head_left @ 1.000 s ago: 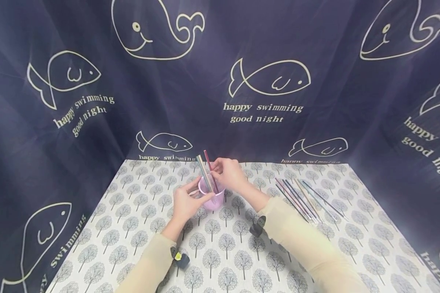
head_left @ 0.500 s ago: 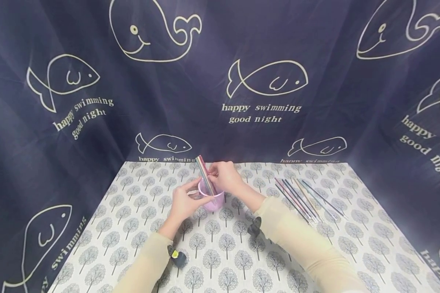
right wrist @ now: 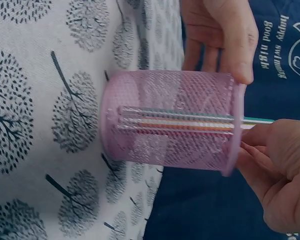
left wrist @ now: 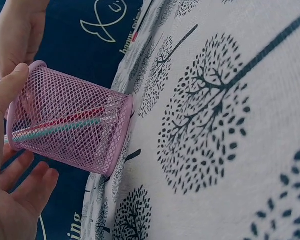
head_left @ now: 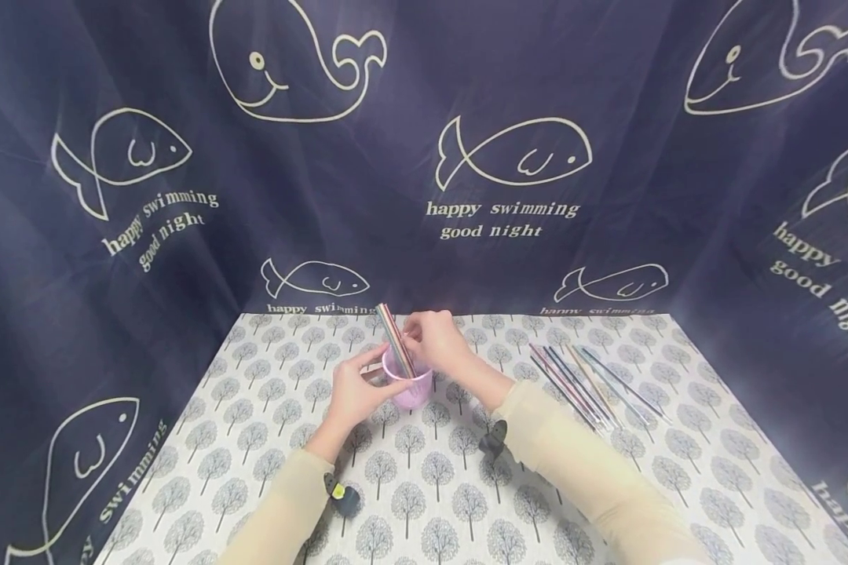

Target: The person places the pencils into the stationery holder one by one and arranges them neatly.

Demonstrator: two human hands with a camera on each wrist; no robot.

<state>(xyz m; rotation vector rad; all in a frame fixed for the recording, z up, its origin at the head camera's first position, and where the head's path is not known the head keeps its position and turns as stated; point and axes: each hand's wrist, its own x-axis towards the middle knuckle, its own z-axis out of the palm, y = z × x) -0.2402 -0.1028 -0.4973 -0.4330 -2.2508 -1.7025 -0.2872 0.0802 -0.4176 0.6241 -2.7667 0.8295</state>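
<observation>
We see the left hand [head_left: 356, 390] holding the pink mesh cup [head_left: 413, 395] at its rim, thumb on the near side and fingers around the left. The cup stands upright on the tree-print cloth [head_left: 408, 490], with slim coloured sticks [head_left: 392, 333] inside, leaning left and poking above the rim. The right hand [head_left: 436, 340] is at the cup's mouth beside them, fingertips drawn close together; we cannot tell whether they pinch a stick. To the right, we see more sticks [head_left: 588, 384] lying on the cloth.
</observation>
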